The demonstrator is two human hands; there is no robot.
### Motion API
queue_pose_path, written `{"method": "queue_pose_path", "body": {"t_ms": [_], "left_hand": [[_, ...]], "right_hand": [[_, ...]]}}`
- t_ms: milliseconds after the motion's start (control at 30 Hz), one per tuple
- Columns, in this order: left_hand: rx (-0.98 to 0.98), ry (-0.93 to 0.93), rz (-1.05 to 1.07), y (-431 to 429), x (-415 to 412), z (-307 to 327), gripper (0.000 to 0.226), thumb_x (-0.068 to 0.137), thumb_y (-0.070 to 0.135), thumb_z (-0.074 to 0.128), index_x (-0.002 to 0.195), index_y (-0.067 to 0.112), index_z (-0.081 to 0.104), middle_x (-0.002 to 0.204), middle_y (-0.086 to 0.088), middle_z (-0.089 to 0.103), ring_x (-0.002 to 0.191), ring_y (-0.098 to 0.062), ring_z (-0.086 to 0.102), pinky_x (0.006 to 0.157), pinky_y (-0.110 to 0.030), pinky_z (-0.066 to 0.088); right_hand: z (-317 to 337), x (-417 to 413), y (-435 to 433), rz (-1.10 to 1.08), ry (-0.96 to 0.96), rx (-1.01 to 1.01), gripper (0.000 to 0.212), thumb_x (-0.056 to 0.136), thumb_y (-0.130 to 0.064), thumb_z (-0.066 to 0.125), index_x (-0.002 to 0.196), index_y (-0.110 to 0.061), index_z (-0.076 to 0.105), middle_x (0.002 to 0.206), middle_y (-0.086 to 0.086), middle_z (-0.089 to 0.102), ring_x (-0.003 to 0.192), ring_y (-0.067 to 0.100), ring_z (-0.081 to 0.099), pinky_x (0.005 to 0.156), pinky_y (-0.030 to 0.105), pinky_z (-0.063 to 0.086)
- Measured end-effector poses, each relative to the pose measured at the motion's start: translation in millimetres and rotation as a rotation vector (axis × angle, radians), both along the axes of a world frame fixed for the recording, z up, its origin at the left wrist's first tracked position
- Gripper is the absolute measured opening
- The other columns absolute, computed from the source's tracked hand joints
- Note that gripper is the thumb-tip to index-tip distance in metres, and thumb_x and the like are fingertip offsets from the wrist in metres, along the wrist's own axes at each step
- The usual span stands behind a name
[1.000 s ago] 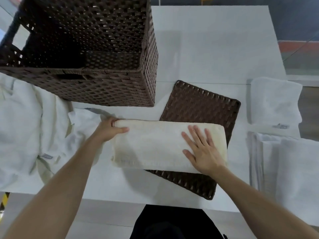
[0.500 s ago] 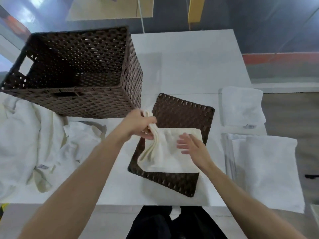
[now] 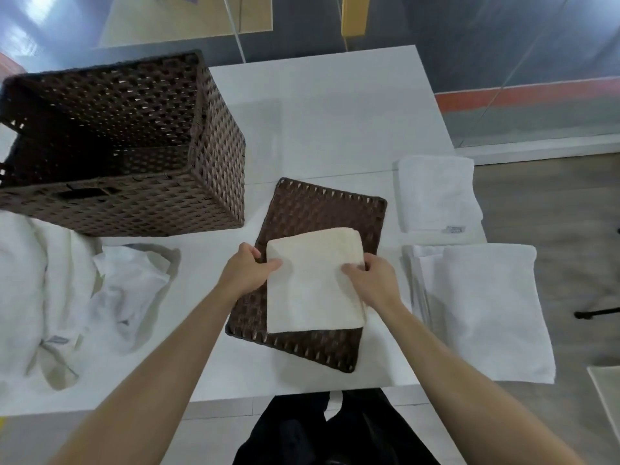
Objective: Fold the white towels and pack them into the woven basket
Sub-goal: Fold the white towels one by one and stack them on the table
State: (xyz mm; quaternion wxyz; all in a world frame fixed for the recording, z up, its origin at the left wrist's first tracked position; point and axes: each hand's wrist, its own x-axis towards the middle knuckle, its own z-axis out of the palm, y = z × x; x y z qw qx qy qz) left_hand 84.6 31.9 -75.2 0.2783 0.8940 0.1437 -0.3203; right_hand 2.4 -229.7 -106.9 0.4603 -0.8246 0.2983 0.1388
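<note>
A cream-white folded towel [image 3: 313, 286] lies on the flat brown woven lid [image 3: 322, 209] near the table's front. My left hand [image 3: 246, 268] grips the towel's left edge, thumb on top. My right hand [image 3: 372, 280] grips its right edge the same way. The dark brown woven basket [image 3: 214, 182] stands at the back left with nothing visible inside it. Two folded white towels lie at the right: a small one [image 3: 436, 193] further back and a larger one [image 3: 486, 310] nearer to me.
A heap of unfolded white towels [image 3: 67, 290] covers the table's left side below the basket. The white table [image 3: 335, 122] ends at the front near my body and at the right, where the folded towels overhang it.
The long towel was folded in half from left to right into a compact rectangle. Both hands now hold its sides. The camera has tilted up, showing more of the basket and floor.
</note>
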Motion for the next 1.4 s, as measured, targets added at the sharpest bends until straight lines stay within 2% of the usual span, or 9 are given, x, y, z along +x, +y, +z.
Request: {"method": "queue_pose_path", "body": {"t_ms": [133, 300, 433, 567, 700, 833, 1067, 1200, 1400], "left_hand": [[-0.148, 0.143, 0.153, -11, -1, -24, 0.111, 0.078, 0.079, 0.075, 0.158, 0.010, 0.039, 0.151, -0.006, 0.055, 0.132, -0.030, 0.060, 0.106, -0.052, 0.058], [-0.285, 0.207, 0.336, -32, -1, -41, 0.105, 0.074, 0.070, 0.086, 0.150, 0.005, 0.053, 0.136, -0.005, 0.065, 0.117, -0.026, 0.067, 0.104, -0.047, 0.058], [-0.265, 0.192, 0.381, -38, 3, -44, 0.107, 0.069, 0.069, 0.087, 0.149, 0.008, 0.053, 0.131, -0.006, 0.064, 0.111, -0.028, 0.066, 0.094, -0.046, 0.059], [-0.290, 0.189, 0.408, -40, 11, -39, 0.121, 0.057, 0.065, 0.085, 0.156, 0.013, 0.037, 0.134, -0.006, 0.061, 0.112, -0.030, 0.065, 0.086, -0.049, 0.061], [-0.289, 0.200, 0.366, -46, 18, -36, 0.106, 0.060, 0.058, 0.084, 0.147, 0.018, 0.039, 0.127, -0.009, 0.064, 0.107, -0.033, 0.068, 0.082, -0.054, 0.066], [-0.350, 0.256, 0.390, -50, 16, -27, 0.094, 0.070, 0.050, 0.085, 0.146, 0.021, 0.038, 0.127, -0.010, 0.064, 0.109, -0.034, 0.070, 0.079, -0.056, 0.068], [-0.776, 0.362, 0.233, -14, 13, 5, 0.054, 0.101, 0.036, 0.062, 0.150, 0.017, 0.050, 0.133, -0.027, 0.066, 0.118, -0.039, 0.072, 0.094, -0.056, 0.064], [-0.665, 0.155, -0.170, -4, 13, 22, 0.097, 0.086, 0.026, 0.093, 0.161, 0.046, 0.035, 0.150, 0.002, 0.056, 0.136, -0.017, 0.059, 0.118, -0.042, 0.045], [-1.042, 0.027, -0.129, -61, 23, 76, 0.082, 0.078, 0.022, 0.097, 0.150, 0.021, 0.057, 0.144, 0.001, 0.071, 0.135, -0.022, 0.066, 0.116, -0.048, 0.048]], "right_hand": [[-36, -6, -14, 0.053, 0.174, -0.088, 0.025, 0.096, -0.032, 0.061, 0.086, -0.009, 0.062, 0.083, 0.005, 0.067, 0.079, 0.025, 0.065, 0.061, 0.034, 0.046], [-53, -12, -14, -0.042, 0.148, -0.105, 0.033, 0.095, -0.048, 0.071, 0.104, -0.019, 0.058, 0.099, -0.003, 0.068, 0.084, 0.012, 0.062, 0.067, 0.033, 0.050], [-41, -36, -8, 0.091, -0.216, -0.462, 0.048, 0.099, -0.053, 0.065, 0.131, -0.018, 0.056, 0.118, -0.003, 0.063, 0.109, 0.018, 0.059, 0.096, 0.038, 0.052], [-25, -82, 8, 0.690, -0.666, -0.535, 0.074, 0.095, -0.068, 0.062, 0.141, -0.010, 0.061, 0.140, 0.006, 0.060, 0.134, 0.029, 0.055, 0.114, 0.047, 0.040], [-49, -100, 34, 0.883, -0.571, -0.680, 0.102, 0.087, -0.068, 0.067, 0.165, -0.009, 0.036, 0.168, 0.015, 0.038, 0.161, 0.035, 0.026, 0.130, 0.063, 0.019], [-59, -88, 56, 0.680, -0.637, -0.744, 0.070, 0.098, -0.043, 0.066, 0.155, -0.004, 0.052, 0.155, 0.014, 0.057, 0.152, 0.033, 0.045, 0.123, 0.068, 0.029], [-1, -67, 34, 0.313, -0.624, -0.346, 0.047, 0.097, -0.028, 0.062, 0.143, -0.017, 0.061, 0.137, -0.002, 0.070, 0.121, 0.017, 0.066, 0.104, 0.036, 0.056], [77, -45, 2, 0.149, -0.516, -0.118, 0.029, 0.099, -0.025, 0.066, 0.126, -0.036, 0.063, 0.108, -0.009, 0.077, 0.092, 0.003, 0.068, 0.075, 0.015, 0.050], [162, -21, -60, -0.104, -0.502, 0.360, 0.024, 0.096, -0.018, 0.073, 0.116, -0.031, 0.075, 0.111, -0.006, 0.080, 0.106, 0.018, 0.075, 0.090, 0.036, 0.061]]}}
